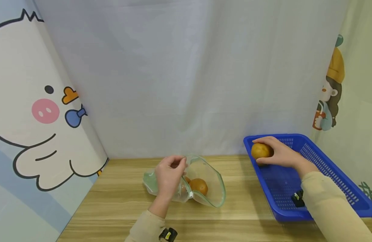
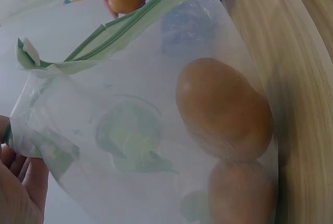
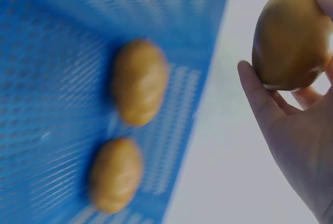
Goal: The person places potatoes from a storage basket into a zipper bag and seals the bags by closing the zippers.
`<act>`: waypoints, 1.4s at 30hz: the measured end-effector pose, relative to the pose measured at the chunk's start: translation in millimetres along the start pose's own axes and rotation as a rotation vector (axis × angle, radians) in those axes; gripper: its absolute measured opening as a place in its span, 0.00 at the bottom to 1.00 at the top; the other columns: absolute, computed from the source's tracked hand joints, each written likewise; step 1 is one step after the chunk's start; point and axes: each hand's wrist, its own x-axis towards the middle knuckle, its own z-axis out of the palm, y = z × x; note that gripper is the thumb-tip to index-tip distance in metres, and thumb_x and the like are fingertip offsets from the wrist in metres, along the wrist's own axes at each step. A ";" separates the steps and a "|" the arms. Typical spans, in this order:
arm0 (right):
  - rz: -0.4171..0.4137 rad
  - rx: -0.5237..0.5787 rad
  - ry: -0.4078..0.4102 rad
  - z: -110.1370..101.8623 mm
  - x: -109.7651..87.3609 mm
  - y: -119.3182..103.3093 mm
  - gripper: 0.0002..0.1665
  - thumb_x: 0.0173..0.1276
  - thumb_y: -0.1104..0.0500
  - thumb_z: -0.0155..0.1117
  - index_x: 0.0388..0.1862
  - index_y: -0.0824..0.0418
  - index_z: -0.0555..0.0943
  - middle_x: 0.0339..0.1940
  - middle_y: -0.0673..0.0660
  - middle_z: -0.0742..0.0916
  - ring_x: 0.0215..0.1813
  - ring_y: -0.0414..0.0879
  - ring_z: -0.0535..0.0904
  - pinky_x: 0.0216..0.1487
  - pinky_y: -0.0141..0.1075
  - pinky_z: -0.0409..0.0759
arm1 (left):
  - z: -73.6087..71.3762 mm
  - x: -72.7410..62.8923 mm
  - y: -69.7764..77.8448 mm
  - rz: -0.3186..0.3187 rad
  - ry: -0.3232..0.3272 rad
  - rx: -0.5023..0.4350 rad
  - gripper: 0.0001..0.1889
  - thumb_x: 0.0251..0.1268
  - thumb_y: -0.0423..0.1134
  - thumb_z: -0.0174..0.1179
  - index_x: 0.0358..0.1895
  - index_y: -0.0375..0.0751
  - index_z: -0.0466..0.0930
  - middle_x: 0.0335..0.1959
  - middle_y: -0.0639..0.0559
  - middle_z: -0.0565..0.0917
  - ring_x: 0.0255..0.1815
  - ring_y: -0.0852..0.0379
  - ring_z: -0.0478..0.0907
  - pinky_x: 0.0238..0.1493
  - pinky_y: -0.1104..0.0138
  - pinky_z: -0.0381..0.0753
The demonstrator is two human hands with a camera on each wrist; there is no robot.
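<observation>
My left hand (image 1: 169, 176) pinches the upper edge of a clear zip bag (image 1: 151, 183) with green trim and holds its mouth open to the right. Inside the bag lie brown potatoes (image 1: 199, 187), also visible through the plastic in the left wrist view. My right hand (image 1: 279, 154) grips a potato (image 1: 260, 152) between thumb and fingers, over the left rim of a blue basket (image 1: 276, 178). In the right wrist view this held potato (image 3: 291, 37) is off the basket floor. Two more potatoes (image 3: 139, 82) lie in the basket there.
The basket has perforated walls and stands at the right of the wooden table (image 1: 113, 201), close to the curtain. A pale curtain (image 1: 173, 84) hangs behind the table. Printed cartoon sheets (image 1: 22, 84) stand at both sides.
</observation>
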 end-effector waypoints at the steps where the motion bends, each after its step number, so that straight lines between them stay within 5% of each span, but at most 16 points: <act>1: -0.030 0.016 -0.007 0.3 2.0 -7.4 0.38 0.60 0.52 0.76 0.67 0.59 0.73 0.64 0.67 0.71 0.56 0.60 0.73 0.48 0.53 0.81 | 0.2 0.1 0.2 0.002 0.000 0.001 0.02 0.61 0.23 0.65 0.31 0.27 0.85 0.26 0.38 0.85 0.21 0.44 0.82 0.20 0.69 0.84; 8: -0.295 0.129 -0.062 12.3 10.4 -58.0 0.38 0.59 0.59 0.77 0.67 0.55 0.73 0.65 0.61 0.71 0.55 0.52 0.74 0.46 0.39 0.84 | 0.3 0.2 2.1 0.010 -0.006 -0.021 0.03 0.61 0.23 0.64 0.32 0.22 0.84 0.26 0.35 0.84 0.24 0.33 0.81 0.20 0.69 0.84; 19: -0.577 0.174 -0.158 45.6 11.7 -123.5 0.43 0.57 0.54 0.79 0.70 0.55 0.71 0.70 0.60 0.69 0.66 0.52 0.70 0.55 0.44 0.82 | 0.0 2.2 2.1 0.053 0.002 -0.004 0.02 0.60 0.22 0.65 0.31 0.24 0.85 0.25 0.37 0.85 0.21 0.42 0.82 0.19 0.70 0.84; 26: -0.739 -0.106 0.011 77.7 23.1 -140.0 0.45 0.49 0.47 0.83 0.66 0.51 0.74 0.71 0.60 0.70 0.68 0.54 0.67 0.57 0.48 0.80 | 0.4 3.6 3.9 0.056 0.004 0.009 0.02 0.60 0.23 0.66 0.30 0.26 0.85 0.24 0.39 0.85 0.20 0.52 0.81 0.20 0.70 0.84; 34: -0.789 -0.326 0.133 101.5 37.9 -143.2 0.45 0.47 0.46 0.84 0.65 0.50 0.76 0.71 0.59 0.71 0.69 0.56 0.66 0.57 0.48 0.81 | -0.8 6.1 6.4 0.050 -0.002 -0.002 0.03 0.61 0.22 0.64 0.30 0.25 0.85 0.24 0.37 0.85 0.21 0.42 0.82 0.20 0.71 0.84; 42: -0.800 -0.436 0.167 110.8 46.3 -145.5 0.50 0.46 0.47 0.85 0.69 0.48 0.73 0.74 0.58 0.69 0.73 0.57 0.63 0.64 0.51 0.76 | 2.1 14.3 -25.6 0.033 -0.005 -0.021 0.02 0.61 0.26 0.67 0.32 0.29 0.87 0.25 0.41 0.86 0.23 0.49 0.83 0.20 0.68 0.85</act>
